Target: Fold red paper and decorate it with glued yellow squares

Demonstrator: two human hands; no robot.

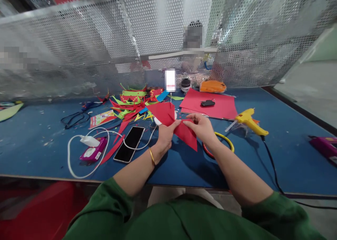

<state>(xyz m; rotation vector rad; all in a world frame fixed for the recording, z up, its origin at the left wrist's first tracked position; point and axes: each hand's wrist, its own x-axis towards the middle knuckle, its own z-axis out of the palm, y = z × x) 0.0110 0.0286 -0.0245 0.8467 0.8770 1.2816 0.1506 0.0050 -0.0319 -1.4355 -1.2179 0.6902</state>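
Left hand (166,136) and right hand (202,127) pinch creased red paper (163,113) over blue table (252,173), between front and back edges. Shaping seems begun, unfinished; cut scraps (133,93) and flat red sheets (223,108) lie toward back edge.

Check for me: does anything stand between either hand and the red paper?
Nothing visible does: the left hand and the right hand both pinch the red paper directly. The nearby yellow-and-red ring lies outside both grips.
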